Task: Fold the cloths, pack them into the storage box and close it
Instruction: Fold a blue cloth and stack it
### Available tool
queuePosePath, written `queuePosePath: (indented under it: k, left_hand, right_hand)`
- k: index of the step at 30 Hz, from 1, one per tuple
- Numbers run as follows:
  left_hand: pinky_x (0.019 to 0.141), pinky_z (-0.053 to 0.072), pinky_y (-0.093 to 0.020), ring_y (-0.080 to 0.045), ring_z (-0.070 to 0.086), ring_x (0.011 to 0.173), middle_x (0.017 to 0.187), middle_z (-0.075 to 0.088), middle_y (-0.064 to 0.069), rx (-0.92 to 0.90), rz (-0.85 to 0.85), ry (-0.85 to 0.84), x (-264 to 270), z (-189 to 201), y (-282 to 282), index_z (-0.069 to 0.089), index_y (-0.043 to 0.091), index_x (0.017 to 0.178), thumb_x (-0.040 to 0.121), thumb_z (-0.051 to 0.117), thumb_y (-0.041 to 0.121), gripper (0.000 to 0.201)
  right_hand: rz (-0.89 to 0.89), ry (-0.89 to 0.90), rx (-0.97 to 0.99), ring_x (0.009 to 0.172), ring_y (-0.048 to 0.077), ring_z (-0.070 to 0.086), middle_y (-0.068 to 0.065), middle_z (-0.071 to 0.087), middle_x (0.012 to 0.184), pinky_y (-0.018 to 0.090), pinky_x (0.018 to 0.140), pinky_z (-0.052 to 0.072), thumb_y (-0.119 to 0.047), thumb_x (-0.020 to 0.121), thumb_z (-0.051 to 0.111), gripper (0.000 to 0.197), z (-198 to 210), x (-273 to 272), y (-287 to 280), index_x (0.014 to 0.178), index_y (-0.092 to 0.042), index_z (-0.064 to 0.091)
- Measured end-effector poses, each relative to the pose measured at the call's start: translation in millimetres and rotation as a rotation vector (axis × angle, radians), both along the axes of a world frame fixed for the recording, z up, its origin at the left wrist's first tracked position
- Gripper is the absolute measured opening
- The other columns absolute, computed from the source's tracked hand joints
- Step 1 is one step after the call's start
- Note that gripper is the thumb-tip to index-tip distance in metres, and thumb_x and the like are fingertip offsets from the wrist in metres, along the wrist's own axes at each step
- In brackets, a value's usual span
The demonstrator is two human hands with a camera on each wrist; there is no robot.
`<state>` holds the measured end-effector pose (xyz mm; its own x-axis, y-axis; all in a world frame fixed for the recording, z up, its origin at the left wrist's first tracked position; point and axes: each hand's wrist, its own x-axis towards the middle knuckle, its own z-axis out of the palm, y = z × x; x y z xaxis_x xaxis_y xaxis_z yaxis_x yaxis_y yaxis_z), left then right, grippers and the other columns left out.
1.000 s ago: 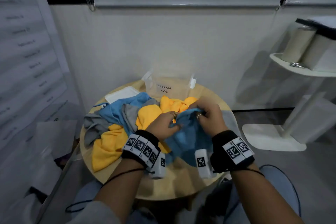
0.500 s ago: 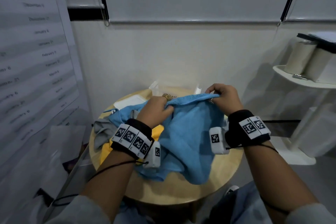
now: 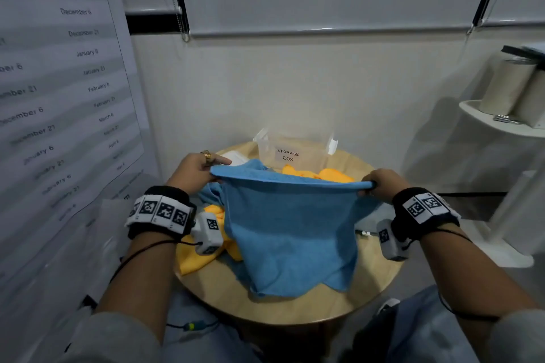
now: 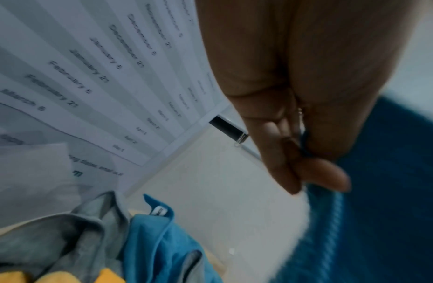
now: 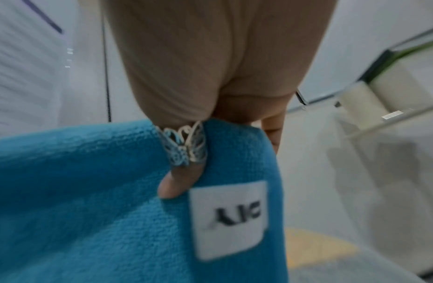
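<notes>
Head view looks forward and down from above the round table (image 3: 283, 308), toward the wall. Left wrist view sits close behind the left hand (image 4: 307, 95), facing the wall chart (image 4: 72, 63). Right wrist view, equally close, faces the side shelf (image 5: 379, 118). All share the blue cloth (image 3: 292, 233).

blue cloths (image 3: 290, 224) 2 | yellow cloths (image 3: 318, 175) 2 | grey cloth (image 4: 65, 235) 1 | storage box (image 3: 295, 150) 1
</notes>
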<state>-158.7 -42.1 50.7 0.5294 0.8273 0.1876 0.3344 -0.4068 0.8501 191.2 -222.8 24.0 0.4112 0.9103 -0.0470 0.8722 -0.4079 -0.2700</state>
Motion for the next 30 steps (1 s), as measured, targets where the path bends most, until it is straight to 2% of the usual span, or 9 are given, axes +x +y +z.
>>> queuePosePath:
  k: [5, 8, 11, 15, 17, 20, 23, 26, 30]
  left_hand:
    - [0.044, 0.049, -0.012, 0.0, 0.054, 0.041, 0.064, 0.066, 0.003, -0.108, 0.163, -0.191, -22.6, -18.9, 7.8, 0.064, 0.004, 0.103, 0.091, 0.051, -0.006, 0.021]
    - [0.045, 0.053, -0.016, -0.005, 0.06, 0.04, 0.067, 0.066, -0.004, -0.279, 0.234, -0.252, -13.9, -35.7, 7.7, 0.06, 0.007, 0.091, 0.096, 0.042, -0.005, 0.021]
    - [0.043, 0.048, -0.012, -0.004, 0.06, 0.042, 0.07, 0.057, -0.013, -0.358, 0.247, -0.331, -1.8, -44.0, 9.3, 0.055, -0.002, 0.094, 0.096, 0.04, -0.005, 0.016]
    - [0.066, 0.056, -0.014, -0.011, 0.063, 0.076, 0.085, 0.062, -0.008, -0.369, 0.287, -0.615, 8.1, -12.8, 14.9, 0.058, 0.001, 0.106, 0.095, 0.043, -0.002, 0.019]
    - [0.068, 0.056, -0.015, -0.012, 0.062, 0.081, 0.085, 0.062, -0.007, -0.341, 0.294, -0.771, 11.1, 20.0, 15.8, 0.06, 0.001, 0.097, 0.095, 0.041, 0.001, 0.02]
    - [0.066, 0.054, -0.018, -0.014, 0.062, 0.075, 0.076, 0.067, -0.005, -0.347, 0.262, -0.954, 6.3, 63.5, 13.3, 0.063, 0.004, 0.08, 0.098, 0.033, 0.019, 0.038]
    - [0.067, 0.051, -0.02, -0.007, 0.062, 0.062, 0.061, 0.067, 0.005, -0.18, 0.294, -0.801, -8.1, 65.7, 6.4, 0.066, 0.009, 0.078, 0.097, 0.048, 0.03, 0.033]
    - [0.074, 0.051, -0.016, -0.002, 0.061, 0.071, 0.081, 0.065, 0.002, -0.098, 0.336, -0.559, -28.4, 18.3, -13.6, 0.066, 0.003, 0.102, 0.084, 0.065, 0.004, 0.018]
    - [0.093, 0.048, -0.036, -0.024, 0.058, 0.108, 0.11, 0.062, -0.011, -0.278, 0.325, -0.032, -52.2, -95.1, -42.4, 0.055, 0.008, 0.123, 0.068, 0.081, 0.006, 0.061]
  right_hand:
    - [-0.132, 0.13, 0.264, 0.065, 0.024, 0.061, 0.011, 0.063, 0.068, 0.033, 0.065, 0.046, 0.005, 0.077, 0.06, 0.019, -27.1, 13.1, -13.4, 0.069, -0.01, 0.068]
    - [-0.252, 0.387, 0.397, 0.039, 0.008, 0.058, 0.01, 0.061, 0.067, 0.02, 0.043, 0.046, 0.008, 0.083, 0.046, 0.031, -35.6, 4.8, -7.4, 0.066, -0.017, 0.056]
    - [-0.345, 0.767, 0.485, 0.069, 0.028, 0.067, 0.009, 0.054, 0.076, 0.03, 0.054, 0.057, 0.012, 0.086, 0.046, 0.026, -27.6, -10.1, 9.0, 0.076, -0.013, 0.046]
    - [-0.273, 0.91, 0.728, 0.086, 0.025, 0.059, 0.008, 0.054, 0.088, 0.018, 0.058, 0.057, 0.014, 0.081, 0.06, 0.023, 4.4, -10.6, 27.0, 0.087, -0.004, 0.048]
    - [-0.225, 0.925, 0.811, 0.085, 0.013, 0.06, 0.0, 0.06, 0.086, 0.01, 0.066, 0.052, 0.004, 0.081, 0.065, 0.022, 30.2, -11.7, 39.2, 0.095, -0.004, 0.05]
    - [-0.197, 1.16, 1.048, 0.071, 0.014, 0.051, -0.006, 0.057, 0.074, 0.014, 0.064, 0.048, 0.002, 0.096, 0.037, 0.027, 69.5, -17.3, 48.7, 0.08, -0.017, 0.048]
    - [-0.201, 1.414, 1.061, 0.063, 0.009, 0.06, -0.004, 0.064, 0.068, 0.019, 0.062, 0.053, 0.001, 0.087, 0.044, 0.026, 76.7, -16.9, 37.6, 0.073, -0.017, 0.057]
    - [-0.142, 1.599, 0.978, 0.063, 0.014, 0.069, 0.005, 0.065, 0.067, 0.031, 0.061, 0.06, -0.016, 0.063, 0.071, 0.014, 36.6, -10.4, 13.2, 0.063, -0.01, 0.058]
    - [-0.324, 1.135, 0.553, 0.071, 0.022, 0.058, -0.002, 0.066, 0.056, 0.018, 0.056, 0.052, -0.005, 0.092, 0.049, 0.028, -62.4, -16.9, -15.3, 0.067, -0.004, 0.061]
